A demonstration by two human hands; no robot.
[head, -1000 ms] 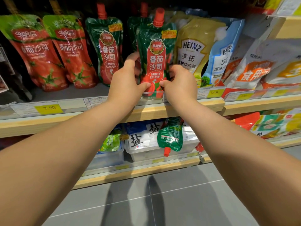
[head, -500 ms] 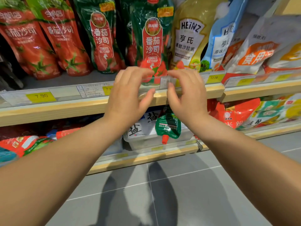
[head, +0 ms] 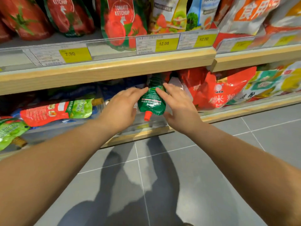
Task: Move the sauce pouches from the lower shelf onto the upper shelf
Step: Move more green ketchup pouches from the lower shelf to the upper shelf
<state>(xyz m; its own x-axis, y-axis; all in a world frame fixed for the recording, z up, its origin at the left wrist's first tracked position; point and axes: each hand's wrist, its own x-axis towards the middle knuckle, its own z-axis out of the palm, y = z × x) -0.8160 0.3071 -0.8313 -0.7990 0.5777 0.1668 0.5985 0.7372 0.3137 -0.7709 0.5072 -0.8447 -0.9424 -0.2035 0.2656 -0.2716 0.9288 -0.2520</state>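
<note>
A: Start big. What's above the hands?

B: The upper shelf [head: 104,69], its wooden lip well above both hands, carrying upright ketchup pouches [head: 123,22]. They stand so their labels face out, and I'd judge the next one belongs beside them.

A: And level with the hands?

B: The lower shelf [head: 244,110]. Red bags [head: 216,88] lean just right of the right hand [head: 179,110]. Left of the left hand [head: 121,110] lies a red-and-green pouch [head: 55,110], flat on its side.

A: The one being fetched?

B: A green pouch [head: 151,103] between the two hands, hanging cap-down with its red spout [head: 147,115] toward the floor. It seems to lean out over the shelf front, which is probably why both hands come at it from either side.

A: Are the hands gripping it?

B: Not firmly, as far as I can see. Both are spread, fingers reaching; the fingertips touch or nearly touch its upper edges. Motion blur keeps me from saying which.

A: Anything hidden?

B: The pouch's top runs up into shadow under the upper shelf, so what holds it there is unclear. Whatever it rests on is blurred too.
</note>
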